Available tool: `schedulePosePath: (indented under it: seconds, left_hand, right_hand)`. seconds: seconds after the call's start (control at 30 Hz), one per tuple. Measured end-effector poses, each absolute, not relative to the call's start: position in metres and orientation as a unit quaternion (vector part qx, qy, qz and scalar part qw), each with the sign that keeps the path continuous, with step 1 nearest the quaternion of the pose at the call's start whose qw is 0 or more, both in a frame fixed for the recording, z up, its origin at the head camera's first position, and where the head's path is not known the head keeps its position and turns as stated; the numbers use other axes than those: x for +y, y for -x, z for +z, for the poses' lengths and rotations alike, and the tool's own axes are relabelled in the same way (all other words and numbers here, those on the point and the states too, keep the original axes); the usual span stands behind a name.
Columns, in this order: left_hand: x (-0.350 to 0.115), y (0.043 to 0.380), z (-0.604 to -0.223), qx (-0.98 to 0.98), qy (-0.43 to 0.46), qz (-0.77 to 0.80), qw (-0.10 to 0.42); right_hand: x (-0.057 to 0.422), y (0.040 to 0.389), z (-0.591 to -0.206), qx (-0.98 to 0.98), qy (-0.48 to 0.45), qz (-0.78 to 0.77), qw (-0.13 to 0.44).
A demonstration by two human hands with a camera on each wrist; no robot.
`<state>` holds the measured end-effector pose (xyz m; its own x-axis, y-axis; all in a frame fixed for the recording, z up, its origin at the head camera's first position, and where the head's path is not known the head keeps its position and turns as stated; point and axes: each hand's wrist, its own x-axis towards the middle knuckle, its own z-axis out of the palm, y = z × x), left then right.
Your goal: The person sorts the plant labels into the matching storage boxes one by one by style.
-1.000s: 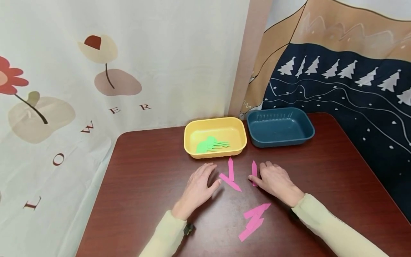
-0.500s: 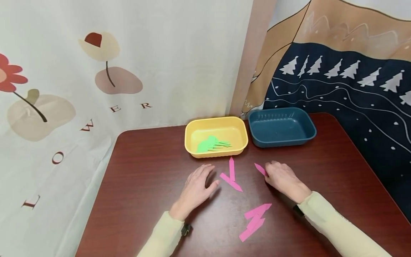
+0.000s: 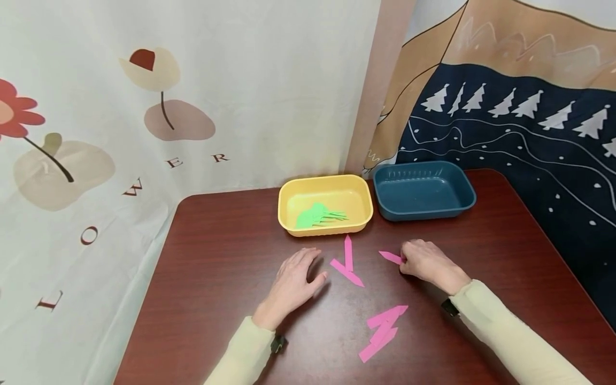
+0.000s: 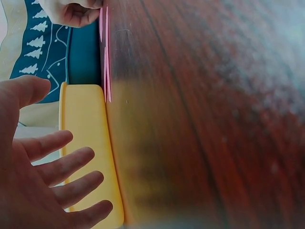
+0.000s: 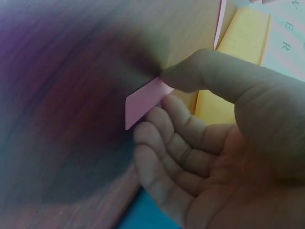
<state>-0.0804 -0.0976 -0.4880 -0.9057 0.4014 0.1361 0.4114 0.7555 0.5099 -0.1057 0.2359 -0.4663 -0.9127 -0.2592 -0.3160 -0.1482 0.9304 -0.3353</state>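
Observation:
Between thumb and curled fingers my right hand point(image 3: 425, 261) pinches a pink pointed paper strip point(image 3: 391, 258), whose tip sticks out to the left in the head view. The strip's blunt end point(image 5: 143, 102) shows beside the fingers in the right wrist view. My left hand point(image 3: 294, 280) stays low over the table with its fingers spread, holding nothing. Just right of it lie two more pink strips, one upright point(image 3: 348, 254) and one slanted point(image 3: 347, 273), meeting at their ends. Nearer the front, several overlapping pink strips point(image 3: 383, 334) form a loose pile.
A yellow basket point(image 3: 325, 232) at the back holds several green paper pieces point(image 3: 315, 215). Beside it on the right stands a dark blue basket point(image 3: 423, 214), with bare bottom showing. Both rest on the dark red-brown table point(image 3: 216, 256); curtains hang behind.
The right hand has taken hold of the pink strip that lay under its thumb, shifted slightly right and turned the strip from upright to slanting. The left hand has barely moved.

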Motion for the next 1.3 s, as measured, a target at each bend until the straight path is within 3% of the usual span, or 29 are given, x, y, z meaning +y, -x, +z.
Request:
schedulePosePath:
  seconds: [0.33,0.43,0.63,0.77,0.93,1.3]
  left_hand:
    - [-0.104,0.074,-0.489,-0.935,0.201,-0.291,0.005]
    - [-0.105,0.071,-0.488,-0.930,0.203,-0.307,0.015]
    - [-0.104,0.068,-0.486,-0.927,0.207,-0.311,0.027]
    - [-0.102,0.068,-0.484,-0.928,0.202,-0.311,0.025]
    - [-0.102,0.067,-0.483,-0.928,0.195,-0.318,0.027]
    - [-0.106,0.064,-0.484,-0.929,0.189,-0.315,0.034]
  right_hand:
    - [0.248,0.102,-0.477,0.943,0.147,-0.259,0.147]
    - [0.259,0.102,-0.474,0.936,0.163,-0.295,0.103]
    - [0.284,0.118,-0.449,0.946,0.138,-0.289,-0.039]
    - [0.297,0.144,-0.435,0.954,0.111,-0.271,-0.071]
    - [0.305,0.180,-0.429,0.966,0.115,-0.222,-0.067]
    - [0.294,0.223,-0.438,0.976,0.126,-0.157,0.086]
